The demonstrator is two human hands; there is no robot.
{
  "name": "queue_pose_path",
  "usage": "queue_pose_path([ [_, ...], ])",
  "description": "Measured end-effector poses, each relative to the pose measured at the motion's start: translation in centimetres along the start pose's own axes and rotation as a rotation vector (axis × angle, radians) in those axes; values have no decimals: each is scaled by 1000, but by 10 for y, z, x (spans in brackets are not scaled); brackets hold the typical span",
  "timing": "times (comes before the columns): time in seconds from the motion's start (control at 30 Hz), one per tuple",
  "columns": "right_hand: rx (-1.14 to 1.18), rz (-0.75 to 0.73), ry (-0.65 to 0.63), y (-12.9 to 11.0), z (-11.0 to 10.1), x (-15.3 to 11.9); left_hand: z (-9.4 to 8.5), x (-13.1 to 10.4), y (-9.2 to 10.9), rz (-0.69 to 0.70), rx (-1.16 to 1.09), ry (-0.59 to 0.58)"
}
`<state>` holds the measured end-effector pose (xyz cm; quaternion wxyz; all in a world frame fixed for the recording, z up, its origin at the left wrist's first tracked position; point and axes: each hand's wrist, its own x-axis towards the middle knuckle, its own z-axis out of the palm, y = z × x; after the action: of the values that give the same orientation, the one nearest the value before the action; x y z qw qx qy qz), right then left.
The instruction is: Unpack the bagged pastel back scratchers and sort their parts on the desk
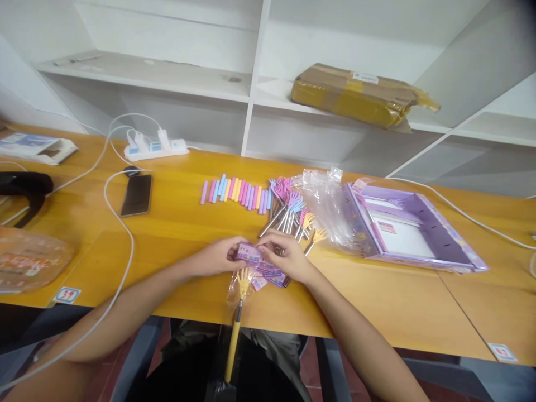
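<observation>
Between my hands is a small purple printed card [248,252]. My left hand [221,255] pinches its left side, and the fingers of my right hand [288,255] close on its right edge. Just below the card hangs a yellow hand-shaped back scratcher [233,346] in a clear bag, its handle over my lap. More purple cards [272,274] lie beneath my right hand. Beyond it is a pile of scratchers [293,209] with metal rods and pink, blue and yellow heads. A row of coloured tubes [238,191] lies to the left of the pile.
Clear plastic bags [326,206] lie beside an open purple box [460,245] on the right. On the left are a phone [137,195], a power strip [157,149], and a white cable crossing above my left forearm. A taped carton [355,95] sits on the shelf.
</observation>
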<state>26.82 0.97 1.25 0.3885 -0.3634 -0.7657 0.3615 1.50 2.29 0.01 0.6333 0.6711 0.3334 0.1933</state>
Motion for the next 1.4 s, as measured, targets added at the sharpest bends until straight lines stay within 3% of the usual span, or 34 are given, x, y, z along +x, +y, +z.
queue_pose_path([
  [0.27,-27,-65,-119,-2,-1,0,0,0,-4,42,31,30],
  [0.63,-136,-42,-101,4,7,0,-1,1,3,93,-15,28],
  [0.77,-125,32,-82,0,9,-1,0,3,3,118,7,68],
  [1.07,158,252,-124,10,25,-8,6,3,3,131,23,119],
  [1.4,266,235,-168,9,26,-8,10,4,-7,115,-51,98],
])
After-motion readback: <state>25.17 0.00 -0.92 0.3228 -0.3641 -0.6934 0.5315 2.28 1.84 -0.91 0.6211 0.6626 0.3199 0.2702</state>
